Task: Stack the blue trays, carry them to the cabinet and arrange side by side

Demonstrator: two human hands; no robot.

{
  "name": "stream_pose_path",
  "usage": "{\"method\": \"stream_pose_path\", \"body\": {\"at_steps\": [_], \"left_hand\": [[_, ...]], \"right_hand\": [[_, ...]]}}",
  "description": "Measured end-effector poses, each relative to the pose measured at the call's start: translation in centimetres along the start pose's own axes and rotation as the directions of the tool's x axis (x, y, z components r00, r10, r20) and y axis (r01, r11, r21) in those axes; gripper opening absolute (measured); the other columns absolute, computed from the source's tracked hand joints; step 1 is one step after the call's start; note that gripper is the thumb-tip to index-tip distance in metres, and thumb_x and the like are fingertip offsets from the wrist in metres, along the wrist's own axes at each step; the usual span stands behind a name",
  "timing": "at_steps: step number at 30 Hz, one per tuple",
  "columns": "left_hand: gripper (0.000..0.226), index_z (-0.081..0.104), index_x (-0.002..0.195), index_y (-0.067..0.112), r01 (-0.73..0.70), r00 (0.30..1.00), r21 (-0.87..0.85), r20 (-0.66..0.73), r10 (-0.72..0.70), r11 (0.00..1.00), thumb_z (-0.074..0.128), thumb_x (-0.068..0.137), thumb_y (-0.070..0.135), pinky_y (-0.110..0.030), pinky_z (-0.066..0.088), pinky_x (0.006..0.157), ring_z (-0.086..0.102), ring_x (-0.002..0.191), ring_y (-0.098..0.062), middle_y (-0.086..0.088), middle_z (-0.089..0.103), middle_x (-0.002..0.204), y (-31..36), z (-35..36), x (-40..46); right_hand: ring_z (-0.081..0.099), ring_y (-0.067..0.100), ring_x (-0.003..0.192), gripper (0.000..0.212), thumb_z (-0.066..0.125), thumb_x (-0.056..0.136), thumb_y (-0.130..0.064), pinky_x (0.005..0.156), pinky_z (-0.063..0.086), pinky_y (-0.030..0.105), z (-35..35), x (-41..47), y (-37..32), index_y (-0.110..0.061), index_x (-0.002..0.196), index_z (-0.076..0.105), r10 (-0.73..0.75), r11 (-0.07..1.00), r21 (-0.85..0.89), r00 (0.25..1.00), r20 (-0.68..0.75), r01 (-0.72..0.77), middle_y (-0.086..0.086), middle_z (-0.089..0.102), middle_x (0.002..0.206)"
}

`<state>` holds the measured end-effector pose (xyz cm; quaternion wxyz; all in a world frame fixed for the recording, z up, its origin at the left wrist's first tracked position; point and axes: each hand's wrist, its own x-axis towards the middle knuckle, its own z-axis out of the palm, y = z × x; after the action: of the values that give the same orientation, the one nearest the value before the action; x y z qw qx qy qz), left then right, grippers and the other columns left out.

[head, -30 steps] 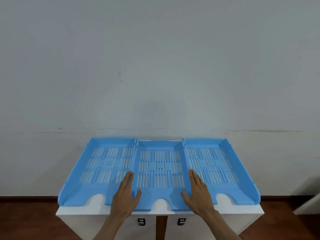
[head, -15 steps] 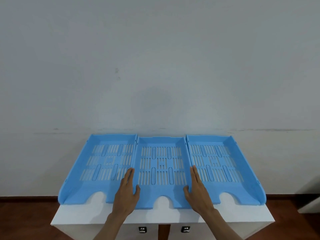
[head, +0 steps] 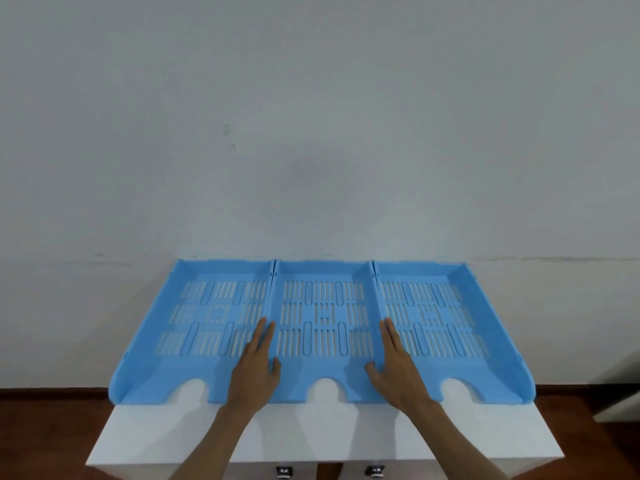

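both hands lie flat and open, left hand [head: 254, 370] and right hand [head: 396, 367] flanking the middle tray [head: 323, 327], gripping nothing; press its walls evenly, square to neighbours.

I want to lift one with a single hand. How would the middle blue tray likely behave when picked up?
The middle blue tray looks like thin moulded plastic with a slotted floor, so probably light for its size. Its raised side walls suggest it stays fairly stiff, maybe twisting slightly. It lies flat on the white cabinet top, so it likely slides rather than tips.
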<state>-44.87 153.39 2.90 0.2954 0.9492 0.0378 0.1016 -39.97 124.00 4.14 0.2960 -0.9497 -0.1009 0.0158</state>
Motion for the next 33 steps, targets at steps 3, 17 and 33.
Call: {"method": "stream_pose_path", "body": {"at_steps": [3,17,33], "left_hand": [[0.082,0.005,0.156,0.031,0.05,0.997,-0.121,0.065,-0.042,0.991,0.058,0.094,0.033,-0.032,0.041,0.105,0.02,0.138,0.001,0.02,-0.003,0.161,0.2,-0.5,0.2],[0.061,0.016,0.155,0.023,0.355,0.934,-0.544,0.173,-0.313,0.76,0.045,0.102,0.023,-0.038,0.019,0.118,0.021,0.149,-0.021,0.0,0.019,0.163,1.9,-1.1,0.4],[0.057,0.019,0.154,0.027,0.27,0.961,-0.399,0.048,-0.274,0.876,0.042,0.102,0.026,-0.05,0.04,0.108,0.043,0.133,-0.043,-0.024,0.044,0.147,1.2,0.3,1.1]], "right_hand": [[0.023,0.011,0.144,0.082,0.058,0.095,-0.028,0.115,0.03,0.036,-0.5,0.5,0.1,-0.026,0.156,0.004,0.089,0.956,0.278,0.996,0.032,-0.094,-0.007,0.005,0.165],[0.043,0.03,0.137,0.069,0.051,0.099,-0.031,0.11,0.04,0.05,-0.6,1.0,-0.5,-0.023,0.155,0.013,0.261,0.856,0.434,0.959,0.109,-0.282,0.008,0.033,0.157],[0.051,0.015,0.065,0.064,0.038,0.101,-0.015,0.054,0.038,0.022,1.3,1.8,-0.6,-0.015,0.156,0.006,0.119,0.993,0.008,0.988,-0.101,-0.119,0.0,0.009,0.165]]}}
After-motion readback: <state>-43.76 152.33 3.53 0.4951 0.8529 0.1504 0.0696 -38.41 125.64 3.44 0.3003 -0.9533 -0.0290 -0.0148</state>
